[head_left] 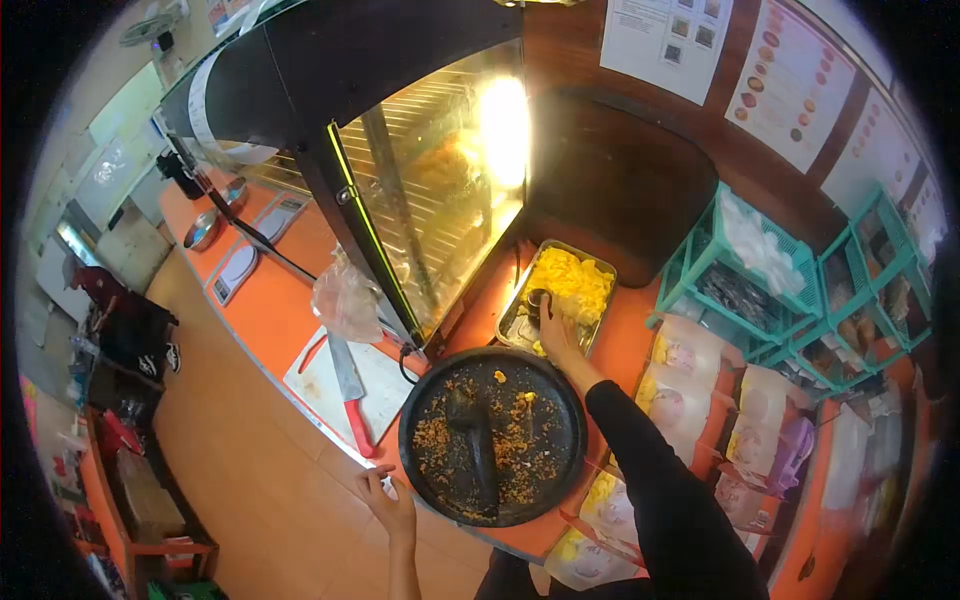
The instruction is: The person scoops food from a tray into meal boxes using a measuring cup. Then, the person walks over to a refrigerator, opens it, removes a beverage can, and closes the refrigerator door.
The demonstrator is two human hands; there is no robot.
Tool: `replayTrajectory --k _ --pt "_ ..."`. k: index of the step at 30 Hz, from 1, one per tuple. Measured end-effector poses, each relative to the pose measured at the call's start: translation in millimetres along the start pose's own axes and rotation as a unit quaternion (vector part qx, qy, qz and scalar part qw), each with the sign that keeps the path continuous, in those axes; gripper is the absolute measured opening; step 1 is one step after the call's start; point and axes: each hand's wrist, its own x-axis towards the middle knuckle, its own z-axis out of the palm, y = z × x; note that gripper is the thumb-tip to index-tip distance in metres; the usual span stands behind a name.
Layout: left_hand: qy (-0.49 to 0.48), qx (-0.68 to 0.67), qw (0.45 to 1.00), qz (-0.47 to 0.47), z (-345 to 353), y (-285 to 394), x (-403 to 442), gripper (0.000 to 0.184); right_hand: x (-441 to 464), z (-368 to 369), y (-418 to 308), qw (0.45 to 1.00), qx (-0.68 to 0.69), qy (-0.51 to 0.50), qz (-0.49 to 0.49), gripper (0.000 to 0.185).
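My right hand reaches into a metal tray, its fingers closed around a small dark, round-topped object whose kind I cannot make out. Yellow food pieces fill much of that tray. Below it sits a wide black stone mortar, with brown crumbs and a few yellow bits scattered inside. A dark pestle lies in the mortar. Just left of its rim, my left hand hovers with bent fingers apart, apparently holding nothing.
A red-handled knife lies on a white cutting board, beside a clear plastic bag. A lit glass display case stands behind. On the right are stacked wrapped packs and green baskets. Another person is far left.
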Motion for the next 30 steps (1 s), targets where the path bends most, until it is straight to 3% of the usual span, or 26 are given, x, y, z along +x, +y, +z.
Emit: replayTrajectory --k 2,3,6,10,13,15,19,21,22,23,25,26,27,30 --pt "0.003 -0.013 1.000 0.002 4.8 2.9 1.9 0.014 5.0 -5.0 0.3 0.976 0.122 -0.165 0.070 0.068" --pt "0.007 -0.025 1.000 0.004 7.6 4.3 3.7 0.011 6.7 -8.4 -0.9 0.976 0.122 -0.164 0.071 0.068" --pt "0.003 -0.041 0.999 0.003 13.1 4.4 7.1 0.011 13.9 -27.3 -4.5 0.938 0.076 -0.325 0.091 0.070" --pt "0.003 -0.044 0.999 0.018 11.3 6.2 8.9 0.012 5.0 -44.5 -2.4 0.939 0.093 -0.329 0.041 0.070" --pt "-0.008 -0.031 0.999 -0.003 7.3 12.7 9.7 0.012 12.4 -83.8 -0.3 0.892 0.180 -0.404 0.098 0.065" --pt "-0.010 -0.041 0.999 -0.006 7.7 12.0 8.0 0.012 26.2 -95.2 10.6 0.878 0.215 -0.426 0.035 0.058" --pt "-0.016 -0.033 0.999 -0.007 10.0 8.1 0.2 0.012 41.8 -45.5 26.8 0.854 0.309 -0.412 0.077 0.050" --pt "-0.029 -0.032 0.999 -0.024 11.2 8.8 -3.0 0.012 30.3 20.1 34.0 0.948 0.262 -0.180 0.005 0.051" --pt "-0.031 -0.031 0.999 -0.025 11.2 8.9 -3.2 0.012 30.5 9.0 21.4 0.974 0.173 -0.143 0.004 0.053" --pt "-0.034 -0.029 0.999 -0.026 11.2 9.5 -3.2 0.012 28.3 -1.6 17.7 0.974 0.173 -0.144 0.004 0.053" --pt "-0.038 -0.026 0.998 -0.029 9.6 7.9 -4.1 0.011 25.0 -28.0 10.4 0.923 0.264 -0.278 0.038 0.054" --pt "-0.035 -0.022 0.999 -0.023 8.8 5.4 -3.7 0.011 33.2 -61.6 7.7 0.905 0.247 -0.347 -0.010 0.051" --pt "-0.032 -0.018 0.999 -0.018 8.1 3.3 -4.0 0.011 36.2 -72.7 8.7 0.904 0.246 -0.349 -0.009 0.051" --pt "-0.035 -0.016 0.999 -0.011 7.0 0.2 -3.7 0.010 47.4 -108.4 13.2 0.864 0.083 -0.490 -0.083 0.040"
